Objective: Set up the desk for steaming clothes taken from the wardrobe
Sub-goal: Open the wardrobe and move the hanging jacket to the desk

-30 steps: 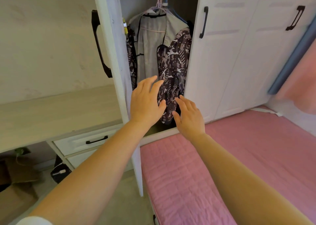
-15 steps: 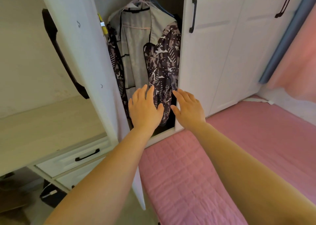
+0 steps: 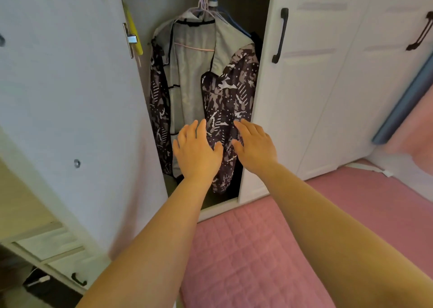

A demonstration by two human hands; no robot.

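The white wardrobe stands open, its left door [image 3: 70, 96] swung wide toward me. Inside, a dark patterned jacket [image 3: 230, 96] with a pale grey lining [image 3: 189, 73] hangs from hangers [image 3: 206, 5] on the rail. My left hand [image 3: 196, 153] reaches in with fingers spread, in front of the jacket's lower edge. My right hand [image 3: 255, 146] is beside it, fingers apart, its fingertips at the patterned fabric. Neither hand holds anything. The desk top [image 3: 14, 204] shows only as a pale strip at the far left, behind the open door.
A pink quilted bed [image 3: 257, 249] lies below my arms, up against the wardrobe. The wardrobe's closed doors [image 3: 328, 85] with black handles stand to the right. White drawers [image 3: 58, 258] sit under the desk at lower left, and a pink curtain [image 3: 419, 129] hangs at the right edge.
The view has moved closer to the wardrobe, and the open door now fills the left side. Both hands have advanced toward the hanging jacket, staying spread.
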